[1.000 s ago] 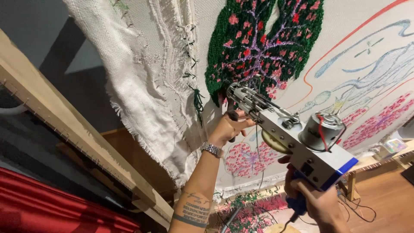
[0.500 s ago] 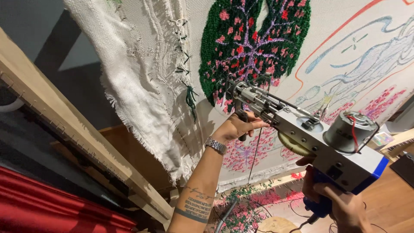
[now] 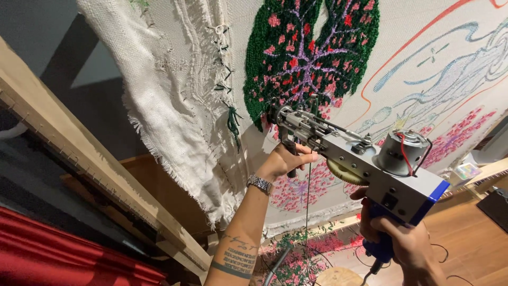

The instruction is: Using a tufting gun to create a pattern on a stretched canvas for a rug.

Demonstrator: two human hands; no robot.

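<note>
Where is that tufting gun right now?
The tufting gun sits centre-right in the head view, held by both hands, its tip against the cloth at the lower edge of the green tufted leaf.

Matt metal tufting gun with blue plastic grip, rough woven cloth, fuzzy yarn pile, wooden frame.

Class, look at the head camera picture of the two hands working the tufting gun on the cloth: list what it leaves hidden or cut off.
- Tip of the tufting gun: too small against the green tufted leaf.
- Left hand: its fingers wrap behind the front handle.
- Right hand: cut off by the bottom edge.
- Cloth: runs off the top edge.
</note>
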